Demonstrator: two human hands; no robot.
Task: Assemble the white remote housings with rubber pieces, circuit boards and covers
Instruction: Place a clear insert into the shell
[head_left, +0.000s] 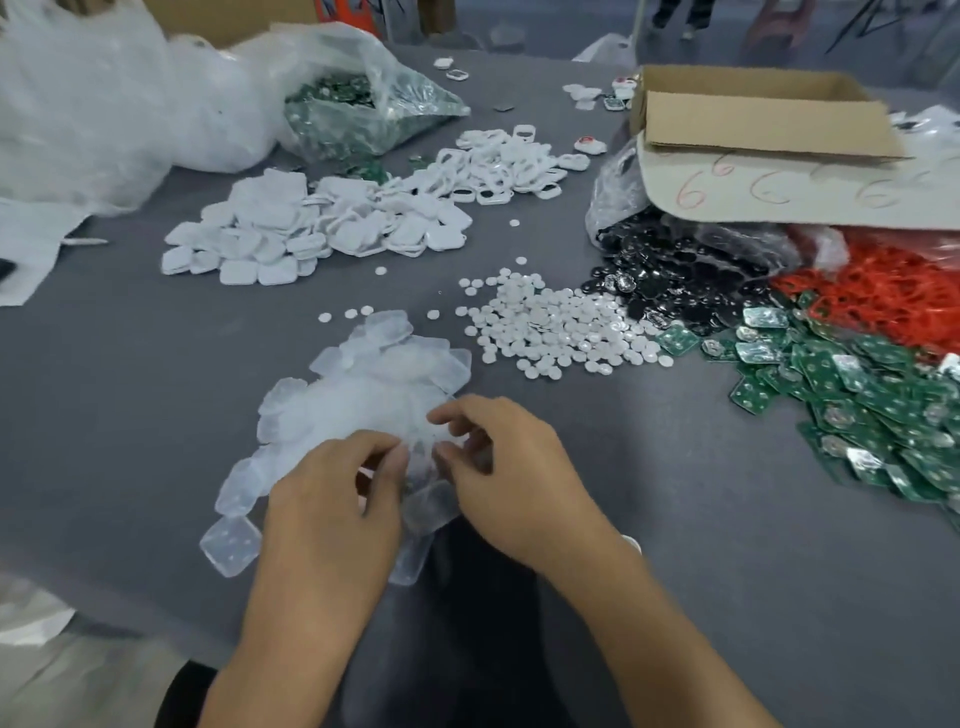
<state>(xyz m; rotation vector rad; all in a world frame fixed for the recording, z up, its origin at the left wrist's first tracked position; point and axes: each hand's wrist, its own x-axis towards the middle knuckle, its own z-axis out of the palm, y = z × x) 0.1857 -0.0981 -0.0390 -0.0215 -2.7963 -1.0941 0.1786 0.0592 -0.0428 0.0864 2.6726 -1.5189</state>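
While both hands are held over the near part of the grey table, 1 translucent rubber piece is pinched between them. It is gripped on its left side by the curled thumb & fingers of the left hand, and on its right by the thumb & forefinger of the right hand; detail is blurred. The piece is held just above the rubber pile, which is spread under & beyond the hands.

Farther back-left, white housings are heaped, w/ white covers piled beside them. Small white discs are scattered at centre. To the right, black pieces, red pieces & green circuit boards are seen in touching heaps. A cardboard box is set behind these, and a plastic bag of more boards lies at the back.
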